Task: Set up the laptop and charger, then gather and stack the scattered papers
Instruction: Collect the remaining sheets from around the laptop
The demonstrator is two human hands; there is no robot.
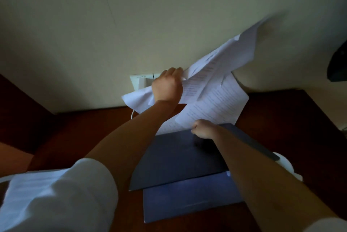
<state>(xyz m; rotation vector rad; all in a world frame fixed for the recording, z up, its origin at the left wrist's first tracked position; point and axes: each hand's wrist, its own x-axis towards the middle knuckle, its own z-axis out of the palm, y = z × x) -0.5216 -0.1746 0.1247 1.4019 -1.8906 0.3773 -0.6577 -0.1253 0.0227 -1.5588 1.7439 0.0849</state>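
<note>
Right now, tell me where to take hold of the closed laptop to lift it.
Take the laptop by its near edge, coming from the person's side: that edge overhangs the blue folder, so fingers can slip under. The far edge lies under the papers.

White papers [212, 88], dark-blue laptop [178, 156], reddish-brown desk [84, 128]

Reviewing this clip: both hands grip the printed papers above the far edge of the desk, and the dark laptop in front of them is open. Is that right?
Not quite. The head view shows the laptop closed, its lid flat on the desk. The rest holds: the left hand and the right hand both grip the papers above the desk's far edge.
</note>
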